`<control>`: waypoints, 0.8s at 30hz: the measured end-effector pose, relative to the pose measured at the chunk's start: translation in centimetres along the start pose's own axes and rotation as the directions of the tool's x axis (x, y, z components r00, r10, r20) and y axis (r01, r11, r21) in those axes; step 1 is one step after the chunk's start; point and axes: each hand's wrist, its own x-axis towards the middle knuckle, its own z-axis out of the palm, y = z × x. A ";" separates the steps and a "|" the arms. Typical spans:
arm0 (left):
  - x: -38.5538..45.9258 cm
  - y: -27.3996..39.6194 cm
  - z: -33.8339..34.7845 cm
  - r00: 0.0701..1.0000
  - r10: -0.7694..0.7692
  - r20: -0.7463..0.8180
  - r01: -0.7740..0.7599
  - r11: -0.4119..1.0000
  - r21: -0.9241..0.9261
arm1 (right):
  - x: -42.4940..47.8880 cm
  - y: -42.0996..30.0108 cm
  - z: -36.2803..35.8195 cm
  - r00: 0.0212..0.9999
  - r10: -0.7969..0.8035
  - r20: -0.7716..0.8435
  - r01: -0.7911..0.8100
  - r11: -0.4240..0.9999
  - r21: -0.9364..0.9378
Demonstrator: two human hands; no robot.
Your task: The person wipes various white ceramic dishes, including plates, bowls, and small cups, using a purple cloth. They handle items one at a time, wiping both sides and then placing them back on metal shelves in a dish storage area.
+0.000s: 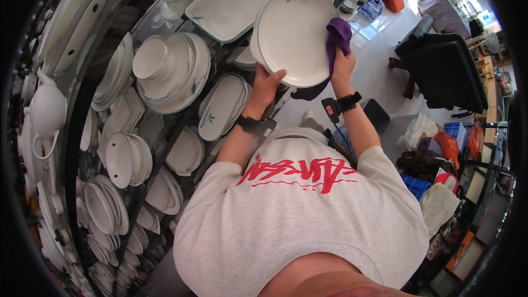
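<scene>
Both hands hold up a large round white ceramic dish [298, 37] with a blue-grey rim and a leaf motif near its far edge. At the dish's near left side, my left hand [268, 84] grips the rim, its thumb on the inner face. My right hand [343, 64] holds a purple cloth [339, 35] against the right side of the dish; part of the cloth hangs beneath the near rim. Just left of the dish lies a rectangular white platter [231, 6] with rounded corners.
Shelves on the left carry stacked plates with a bowl [152, 58] on top, oval dishes [225, 107] and a white teapot [48, 109]. A black chair [447, 70] stands on the tiled floor at right. Blue crates [414, 185], bags and boxes lie at lower right.
</scene>
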 end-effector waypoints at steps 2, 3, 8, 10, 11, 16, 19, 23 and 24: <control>0.1 -1.5 2.3 0.993 0.072 -0.093 -0.063 0.994 0.092 | -0.6 1.2 0.0 0.998 -0.036 -0.052 0.032 0.997 -0.068; 0.5 -2.0 3.0 0.982 0.106 -0.158 -0.092 0.991 0.094 | -0.9 1.1 0.2 0.996 -0.057 -0.072 0.050 0.994 -0.102; 0.9 -1.0 1.5 0.988 0.033 -0.152 -0.018 0.995 0.097 | -0.4 -0.3 -0.2 0.981 -0.191 -0.042 0.161 0.911 -0.380; 0.8 0.4 0.9 0.995 0.030 -0.091 -0.010 0.977 0.214 | 0.5 -1.8 -0.3 0.973 -0.230 -0.021 0.192 0.855 -0.482; 0.6 0.8 0.7 0.997 0.011 -0.072 0.007 0.969 0.245 | 1.0 -2.1 -0.7 0.974 -0.221 0.053 0.220 0.858 -0.464; 1.4 4.2 2.2 0.996 -0.036 0.078 0.004 0.923 0.384 | 3.2 -1.8 -2.7 0.944 -0.231 0.237 0.308 0.874 -0.375; 2.2 4.3 3.2 0.997 -0.049 0.062 0.030 0.962 0.272 | 2.6 -0.4 -3.0 0.971 -0.168 0.167 0.215 0.922 -0.321; 1.6 1.9 3.7 0.992 0.121 0.025 -0.121 0.918 0.378 | -0.6 0.9 -1.5 0.999 -0.040 0.015 0.041 0.997 -0.061; 1.5 0.9 3.8 0.990 0.144 -0.007 -0.131 0.921 0.366 | -1.4 1.1 -1.2 1.000 -0.013 -0.020 0.012 0.998 -0.067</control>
